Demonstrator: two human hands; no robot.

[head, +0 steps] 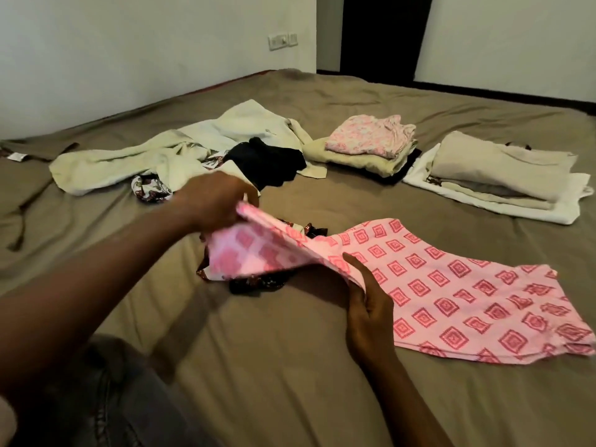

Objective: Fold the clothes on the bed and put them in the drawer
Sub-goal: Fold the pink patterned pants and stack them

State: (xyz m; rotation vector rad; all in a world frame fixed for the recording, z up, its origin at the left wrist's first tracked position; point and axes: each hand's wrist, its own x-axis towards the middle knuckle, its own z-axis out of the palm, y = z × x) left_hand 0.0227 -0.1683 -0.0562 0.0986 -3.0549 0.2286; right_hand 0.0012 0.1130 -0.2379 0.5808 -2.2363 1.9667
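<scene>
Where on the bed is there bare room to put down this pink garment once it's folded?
Bare brown bedsheet lies near you, below the pink diamond-patterned cloth. Another free strip runs between that cloth and the two folded stacks, pink-topped and beige-topped. It is crowded to the left, around the unfolded cream and black clothes pile and the dark patterned fabric under your left hand.

Your pink patterned garment lies partly flat on the bed, its left end lifted. Behind it you have 2 folded stacks and a loose heap of cream, black and printed clothes.
</scene>
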